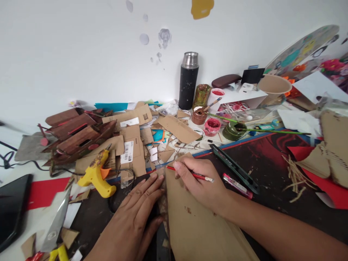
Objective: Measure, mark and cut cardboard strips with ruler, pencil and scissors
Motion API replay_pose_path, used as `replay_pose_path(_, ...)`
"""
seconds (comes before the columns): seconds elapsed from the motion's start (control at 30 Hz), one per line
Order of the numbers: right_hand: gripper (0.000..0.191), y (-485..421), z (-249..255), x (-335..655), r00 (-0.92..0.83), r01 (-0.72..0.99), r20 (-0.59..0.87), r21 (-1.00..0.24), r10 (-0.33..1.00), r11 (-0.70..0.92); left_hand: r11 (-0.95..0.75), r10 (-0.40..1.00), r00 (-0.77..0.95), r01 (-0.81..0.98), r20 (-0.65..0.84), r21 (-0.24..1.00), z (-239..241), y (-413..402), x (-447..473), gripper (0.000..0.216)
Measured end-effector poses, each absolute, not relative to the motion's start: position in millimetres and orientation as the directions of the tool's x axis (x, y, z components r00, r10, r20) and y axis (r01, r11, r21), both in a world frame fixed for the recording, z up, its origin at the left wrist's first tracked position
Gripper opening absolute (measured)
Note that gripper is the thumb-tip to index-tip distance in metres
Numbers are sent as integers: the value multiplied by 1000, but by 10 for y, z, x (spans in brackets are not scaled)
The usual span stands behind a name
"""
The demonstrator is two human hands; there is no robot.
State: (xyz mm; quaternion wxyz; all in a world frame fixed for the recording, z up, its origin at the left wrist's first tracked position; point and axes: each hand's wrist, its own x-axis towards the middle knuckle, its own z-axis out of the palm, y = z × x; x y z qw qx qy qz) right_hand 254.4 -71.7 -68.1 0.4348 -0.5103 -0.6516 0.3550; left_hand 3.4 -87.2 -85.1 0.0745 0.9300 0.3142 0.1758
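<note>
My right hand [201, 181] grips a red pencil [199, 176], its tip pointing left at the upper part of a brown cardboard sheet [195, 228]. Flat beside it lies my left hand [141, 210], fingers stretched out and pressing on a narrow, stained, see-through strip [164, 206] along the sheet's left edge; it looks like a ruler. Right of my right hand are a dark green utility knife [235, 168] and a small pink-and-clear case [237, 185]. A yellow hot glue gun [98, 174] rests left of my left hand.
Scissors [56, 224] and a black device [13, 210] lie at the left. Brown model boats [81, 136] and cardboard scraps [133, 148] fill the back left. A black thermos [188, 81], open paint jars [212, 127] and brushes stand along the wall. Twine [297, 177] lies right.
</note>
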Motion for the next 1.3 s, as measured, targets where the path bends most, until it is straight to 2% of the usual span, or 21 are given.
replay_pose_path(0.33, 47, -717, -676, 2542, -102, 379, 187, -901, 977, 212, -788, 615, 740, 560, 272, 257, -857, -875, 32, 40)
replay_pose_path(0.93, 45, -710, -719, 2532, -115, 346, 292, -884, 950, 313, -803, 596, 754, 559, 275, 207, -861, -886, 34, 40)
replay_pose_path(1.3, 46, -719, -694, 2534, -109, 379, 281, -875, 953, 301, -814, 577, 766, 565, 284, 132, -851, -868, 42, 38)
